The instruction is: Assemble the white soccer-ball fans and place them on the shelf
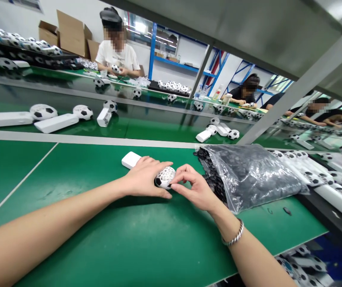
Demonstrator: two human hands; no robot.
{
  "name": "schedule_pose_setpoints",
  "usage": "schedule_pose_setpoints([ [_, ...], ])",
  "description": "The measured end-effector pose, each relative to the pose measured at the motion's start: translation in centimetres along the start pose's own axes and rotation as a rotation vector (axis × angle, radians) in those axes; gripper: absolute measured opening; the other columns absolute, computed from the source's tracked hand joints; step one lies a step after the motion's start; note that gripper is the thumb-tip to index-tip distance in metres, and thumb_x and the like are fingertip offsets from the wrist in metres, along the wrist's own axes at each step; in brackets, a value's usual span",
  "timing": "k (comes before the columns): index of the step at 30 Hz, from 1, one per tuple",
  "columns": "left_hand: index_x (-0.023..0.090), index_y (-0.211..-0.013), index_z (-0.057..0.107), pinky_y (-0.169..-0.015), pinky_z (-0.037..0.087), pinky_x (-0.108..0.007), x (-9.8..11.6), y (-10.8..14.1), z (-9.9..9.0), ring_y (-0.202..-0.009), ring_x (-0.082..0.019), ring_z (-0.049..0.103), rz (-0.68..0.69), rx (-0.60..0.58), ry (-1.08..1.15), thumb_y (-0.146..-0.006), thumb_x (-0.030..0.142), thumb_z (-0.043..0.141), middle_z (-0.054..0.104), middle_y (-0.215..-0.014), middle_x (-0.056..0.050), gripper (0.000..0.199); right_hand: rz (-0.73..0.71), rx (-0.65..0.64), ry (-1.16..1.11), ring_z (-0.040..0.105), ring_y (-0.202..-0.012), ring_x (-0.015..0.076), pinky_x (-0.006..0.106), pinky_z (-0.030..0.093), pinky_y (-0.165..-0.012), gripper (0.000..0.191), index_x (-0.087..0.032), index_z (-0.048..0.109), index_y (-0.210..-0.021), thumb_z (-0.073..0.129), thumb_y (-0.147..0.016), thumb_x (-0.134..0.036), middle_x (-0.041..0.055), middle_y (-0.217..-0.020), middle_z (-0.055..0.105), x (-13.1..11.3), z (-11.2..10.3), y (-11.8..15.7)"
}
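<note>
My left hand (145, 178) wraps over a white handheld fan, with its rectangular handle (131, 160) sticking out to the upper left. The fan's head (165, 177) is a white lattice ball with black patches, like a small football. My right hand (192, 188), wearing a silver chain bracelet (233, 232), pinches the ball's right side with its fingertips. Anything between those fingertips is hidden. Just right of my right hand lies a clear plastic bag (250, 178) full of small black pieces, some spilling from its mouth.
The green work mat (69, 179) runs beneath my arms. A grey-edged shelf (84, 139) ahead holds white football fans and parts. More fans (323, 177) lie at right. Co-workers (117, 54) sit beyond, near cardboard boxes (71, 34). A metal strut (296, 87) crosses upper right.
</note>
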State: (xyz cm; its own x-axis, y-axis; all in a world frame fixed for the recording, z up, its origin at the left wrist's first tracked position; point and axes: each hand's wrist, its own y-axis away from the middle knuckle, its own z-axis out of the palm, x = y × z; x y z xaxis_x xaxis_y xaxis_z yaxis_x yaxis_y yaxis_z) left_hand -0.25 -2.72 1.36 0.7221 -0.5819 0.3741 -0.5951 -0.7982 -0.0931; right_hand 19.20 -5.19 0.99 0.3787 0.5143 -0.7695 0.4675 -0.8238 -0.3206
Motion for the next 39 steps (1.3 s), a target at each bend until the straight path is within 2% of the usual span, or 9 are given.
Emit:
schedule_pose_setpoints([
  [5, 0.026, -0.117, 0.049, -0.094, 0.026, -0.042, 0.6, -0.2, 0.4, -0.1, -0.026, 0.046, -0.061, 0.084, 0.025, -0.062, 0.07, 0.051, 0.058, -0.108, -0.004, 0.07, 0.079, 0.103, -0.096, 0.05, -0.09, 0.0156, 0.03, 0.045, -0.078, 0.008, -0.02, 0.058, -0.07, 0.065, -0.071, -0.024, 0.0033, -0.091, 0.048, 1.1, 1.1, -0.3],
  [9, 0.027, -0.108, 0.053, -0.091, 0.029, -0.043, 0.7, -0.2, 0.4, -0.093, -0.025, 0.049, -0.05, 0.107, 0.043, -0.062, 0.066, 0.054, 0.061, -0.099, -0.002, 0.061, 0.142, 0.064, -0.173, 0.047, -0.106, 0.0185, 0.033, 0.043, -0.086, 0.012, -0.019, 0.055, -0.072, 0.065, -0.07, -0.025, 0.0049, -0.107, 0.047, 1.5, 0.9, -0.3],
  [12, 0.027, -0.104, 0.054, -0.091, 0.029, -0.044, 0.8, -0.2, 0.4, -0.092, -0.025, 0.049, -0.062, 0.13, 0.048, -0.059, 0.065, 0.058, 0.061, -0.095, -0.002, 0.059, 0.237, 0.022, -0.353, 0.049, -0.109, 0.0197, 0.035, 0.043, -0.087, 0.026, -0.021, 0.049, -0.085, 0.068, -0.068, -0.027, 0.0072, -0.123, 0.043, 1.7, 0.8, -0.3],
  [15, 0.027, -0.101, 0.055, -0.095, 0.026, -0.045, 0.9, -0.2, 0.6, -0.091, -0.025, 0.05, -0.083, 0.16, 0.079, -0.054, 0.067, 0.06, 0.06, -0.092, -0.002, 0.062, 0.281, -0.06, -0.451, 0.055, -0.101, 0.0189, 0.036, 0.045, -0.085, 0.037, -0.022, 0.044, -0.099, 0.067, -0.07, -0.029, 0.0083, -0.114, 0.053, 1.8, 0.8, -0.4],
  [18, 0.027, -0.096, 0.056, -0.097, 0.025, -0.046, 1.0, -0.2, 0.9, -0.089, -0.024, 0.05, -0.104, 0.185, 0.098, -0.05, 0.07, 0.059, 0.06, -0.086, -0.001, 0.064, 0.258, -0.097, -0.42, 0.055, -0.099, 0.0191, 0.036, 0.045, -0.085, 0.036, -0.022, 0.043, -0.105, 0.062, -0.075, -0.03, 0.0077, -0.106, 0.057, 1.8, 0.8, -0.5],
  [21, 0.025, -0.091, 0.055, -0.098, 0.024, -0.046, 1.3, -0.2, 1.2, -0.089, -0.024, 0.049, -0.128, 0.204, 0.096, -0.051, 0.069, 0.059, 0.058, -0.084, -0.001, 0.059, 0.255, -0.123, -0.406, 0.054, -0.101, 0.0197, 0.038, 0.043, -0.088, 0.034, -0.022, 0.044, -0.106, 0.059, -0.077, -0.031, 0.0084, -0.109, 0.055, 1.7, 0.6, -0.6],
  [26, 0.023, -0.085, 0.052, -0.1, 0.023, -0.045, 2.0, -0.1, 1.5, -0.088, -0.022, 0.049, -0.152, 0.22, 0.091, -0.058, 0.055, 0.06, 0.056, -0.083, -0.001, 0.043, 0.279, -0.147, -0.464, 0.05, -0.108, 0.0195, 0.037, 0.041, -0.092, 0.039, -0.023, 0.043, -0.109, 0.062, -0.076, -0.03, 0.0076, -0.117, 0.052, 1.6, 0.2, -0.5],
  [32, 0.023, -0.087, 0.051, -0.101, 0.02, -0.046, 1.8, -0.2, 1.6, -0.092, -0.024, 0.048, -0.152, 0.219, 0.148, -0.054, 0.067, 0.058, 0.056, -0.086, -0.002, 0.056, 0.29, -0.164, -0.433, 0.049, -0.11, 0.0206, 0.038, 0.039, -0.094, 0.04, -0.023, 0.044, -0.109, 0.062, -0.075, -0.031, 0.0075, -0.115, 0.053, 1.6, 0.1, -0.7],
  [39, 0.023, -0.094, 0.051, -0.102, 0.018, -0.047, 1.6, -0.1, 1.7, -0.094, -0.024, 0.048, -0.134, 0.209, 0.121, -0.054, 0.065, 0.059, 0.056, -0.088, -0.002, 0.059, 0.241, -0.159, -0.447, 0.046, -0.113, 0.0187, 0.037, 0.038, -0.096, 0.042, -0.024, 0.041, -0.114, 0.061, -0.077, -0.029, 0.0073, -0.12, 0.049, 2.0, 0.1, -0.4],
])
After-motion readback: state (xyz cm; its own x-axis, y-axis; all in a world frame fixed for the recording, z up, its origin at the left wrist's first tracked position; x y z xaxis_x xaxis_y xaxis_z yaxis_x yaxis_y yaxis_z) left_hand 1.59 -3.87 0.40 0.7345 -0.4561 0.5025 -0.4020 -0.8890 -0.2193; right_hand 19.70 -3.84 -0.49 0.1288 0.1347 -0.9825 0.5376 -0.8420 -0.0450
